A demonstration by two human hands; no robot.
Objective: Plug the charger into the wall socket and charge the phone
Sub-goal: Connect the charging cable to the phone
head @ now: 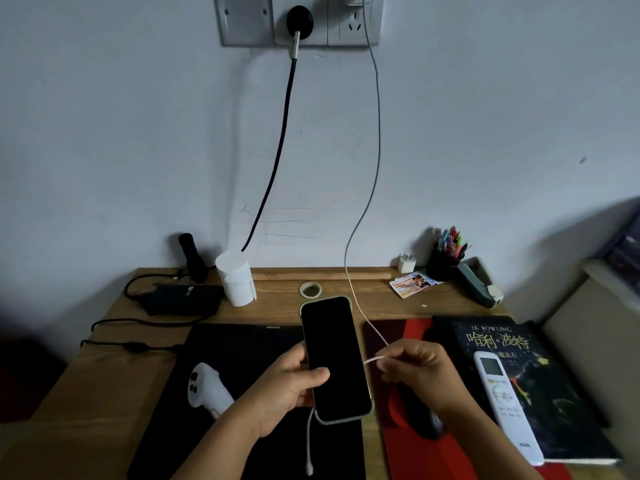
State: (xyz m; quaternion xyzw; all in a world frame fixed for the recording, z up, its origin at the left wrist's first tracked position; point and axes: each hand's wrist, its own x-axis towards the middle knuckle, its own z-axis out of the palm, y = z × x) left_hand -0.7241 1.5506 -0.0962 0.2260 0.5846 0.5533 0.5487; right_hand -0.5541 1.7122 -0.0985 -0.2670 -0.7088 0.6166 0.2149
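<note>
Charger (356,0) cut off (top edge); phone (334,358) dark.

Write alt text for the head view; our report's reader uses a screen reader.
Over a cluttered wooden desk, the left hand holds a dark-screened phone while the right hand pinches a white charging cable. The cable runs up to a charger in the wall socket; its loose connector end dangles below the phone, unplugged.

Dark-screened phone (335,358) in left hand (291,386), white cable (375,174) pinched in right hand (414,370), above cluttered desk (277,306).
</note>
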